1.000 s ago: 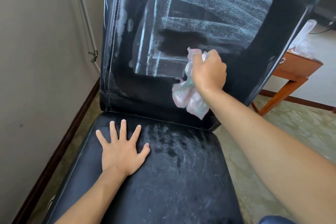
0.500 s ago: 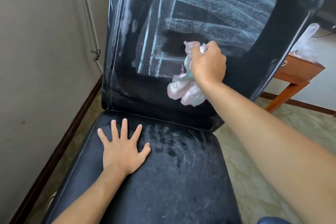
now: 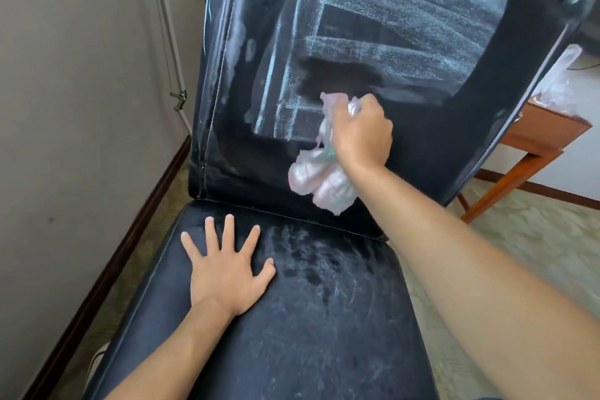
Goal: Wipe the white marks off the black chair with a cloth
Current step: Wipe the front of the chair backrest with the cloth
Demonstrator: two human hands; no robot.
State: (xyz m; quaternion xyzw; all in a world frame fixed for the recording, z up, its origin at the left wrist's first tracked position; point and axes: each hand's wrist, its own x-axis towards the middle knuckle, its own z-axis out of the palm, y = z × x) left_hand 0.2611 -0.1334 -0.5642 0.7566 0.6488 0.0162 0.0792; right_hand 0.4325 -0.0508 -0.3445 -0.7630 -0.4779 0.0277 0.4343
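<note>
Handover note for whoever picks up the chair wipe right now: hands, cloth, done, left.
Left hand: flat, fingers spread, resting on the seat.
Right hand: grips the bunched pink cloth, pressed to the lower middle of the backrest.
Done: a dark wiped patch just above the cloth, plus clean black along the backrest's bottom and right side.
Left: broad white marks across the upper backrest, streaks near its left edge, and faint white smears on the seat.

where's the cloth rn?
Head view, centre-right: the cloth is bunched in the right hand, against the lower chair backrest, just above the seat.
</note>
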